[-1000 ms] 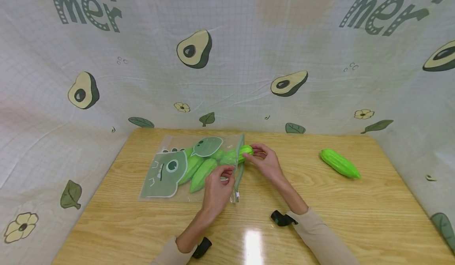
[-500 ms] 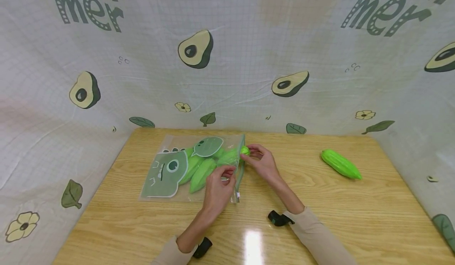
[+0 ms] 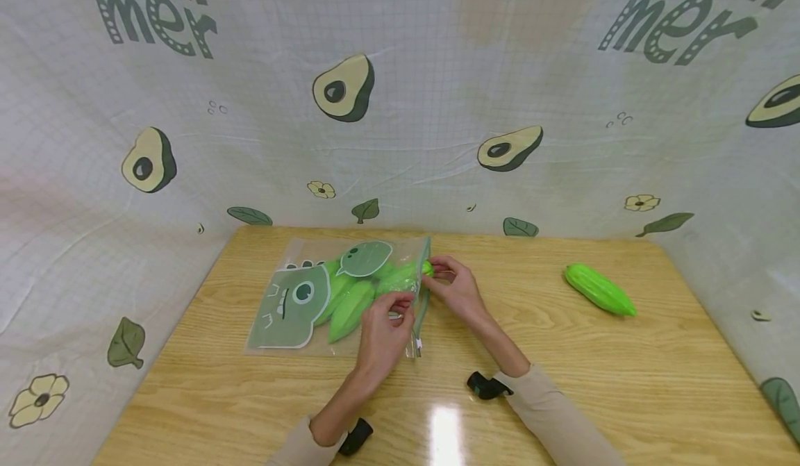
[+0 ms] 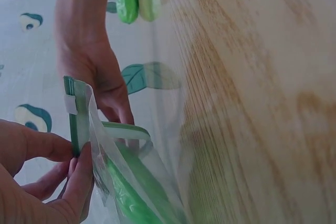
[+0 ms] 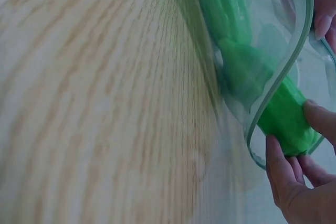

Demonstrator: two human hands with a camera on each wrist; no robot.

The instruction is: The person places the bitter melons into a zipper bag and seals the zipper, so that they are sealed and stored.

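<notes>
A clear zip bag (image 3: 287, 313) with a green dinosaur print lies on the table, its mouth facing right and several green gourds inside. My left hand (image 3: 384, 327) pinches the near side of the bag's mouth; the left wrist view shows thumb and fingers on the green zip edge (image 4: 79, 124). At the opening, my right hand (image 3: 459, 292) holds the end of a ridged, bright green gourd (image 5: 286, 116) between thumb and fingers. Most of that gourd is inside the bag, with only its end outside. Another gourd (image 5: 223, 9) shows through the plastic, touching its far end.
One more green gourd (image 3: 600, 289) lies alone on the right of the wooden table (image 3: 531, 278). A white cloth (image 3: 425, 105) printed with avocados stands behind the table and along both sides. A white slider (image 3: 419, 344) sits at the zip's near end.
My right hand has moved left, and the gourd it holds has slid deeper into the bag. One gourd inside has shifted slightly left. My left hand stays in place.
</notes>
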